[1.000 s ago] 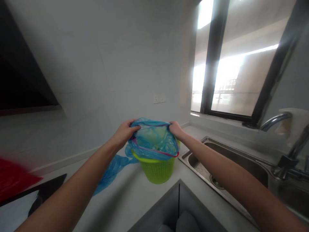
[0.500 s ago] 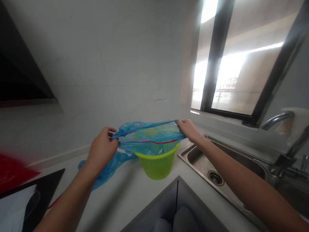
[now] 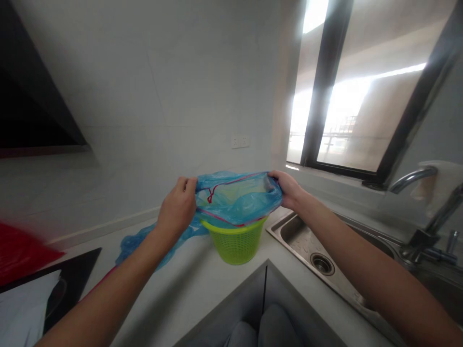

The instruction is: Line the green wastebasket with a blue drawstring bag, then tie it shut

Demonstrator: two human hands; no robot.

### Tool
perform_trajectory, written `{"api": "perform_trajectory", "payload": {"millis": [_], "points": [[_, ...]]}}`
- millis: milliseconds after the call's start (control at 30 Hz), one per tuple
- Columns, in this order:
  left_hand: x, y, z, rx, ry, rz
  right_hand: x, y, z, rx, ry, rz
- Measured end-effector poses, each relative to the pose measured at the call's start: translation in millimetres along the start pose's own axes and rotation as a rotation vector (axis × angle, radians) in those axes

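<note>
Lying at the far left, a red thing (image 3: 25, 255), too blurred to make out, is beside a black stove top (image 3: 77, 274) with white paper (image 3: 27, 308) on it; a dark hood (image 3: 32, 96) hangs above. Next, a loose blue bag (image 3: 133, 243) lies crumpled on the white counter (image 3: 188, 289), the left forearm (image 3: 123, 279) blocking part of it. The left hand (image 3: 177, 205) has its fingers closed on one side of another blue bag (image 3: 242, 205), whose mouth spreads over a green basket (image 3: 237, 246) and hides its back rim. A wall socket (image 3: 240, 141) is behind. The right hand (image 3: 287, 189) pinches the bag's other side, and the right forearm (image 3: 361, 253) crosses in front of the metal sink (image 3: 298, 238). Farther right are a window (image 3: 354, 125), a tap (image 3: 412, 180) and a pale cloth (image 3: 441, 180) draped on it.
</note>
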State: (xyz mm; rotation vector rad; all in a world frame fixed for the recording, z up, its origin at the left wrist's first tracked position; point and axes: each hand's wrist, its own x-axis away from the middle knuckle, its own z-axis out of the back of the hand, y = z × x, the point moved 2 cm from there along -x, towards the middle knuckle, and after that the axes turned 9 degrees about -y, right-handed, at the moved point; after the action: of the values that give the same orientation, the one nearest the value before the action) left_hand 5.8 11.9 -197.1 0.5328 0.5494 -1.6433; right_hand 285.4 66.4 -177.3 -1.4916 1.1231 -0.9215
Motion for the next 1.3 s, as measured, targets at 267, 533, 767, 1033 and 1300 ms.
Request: {"api": "perform_trajectory", "payload": {"millis": [267,533,767,1033,1300], "points": [[-8.3,6.3,9.6,0.886,-0.116,0.178,1.6,-8.3,17.2,0.83,0.268,0.385],[-17.5,9.2,-4.2,1.275,-0.211,0.404,-0.1,8.6,-7.5,1.442,0.319,0.633],[-24.7,-14.6,4.4,0.459,-0.142,0.277,-41.6,-2.2,-12.3,1.299,0.183,0.309],[-19.7,-61.6,-12.1,0.841,-0.683,0.603,-66.9,-9.6,27.3,1.38,0.313,0.001],[-9.2,-68.6,-30.3,0.575,-0.707,0.35,-72.5,7.7,37.6,1.422,0.25,-0.064]]}}
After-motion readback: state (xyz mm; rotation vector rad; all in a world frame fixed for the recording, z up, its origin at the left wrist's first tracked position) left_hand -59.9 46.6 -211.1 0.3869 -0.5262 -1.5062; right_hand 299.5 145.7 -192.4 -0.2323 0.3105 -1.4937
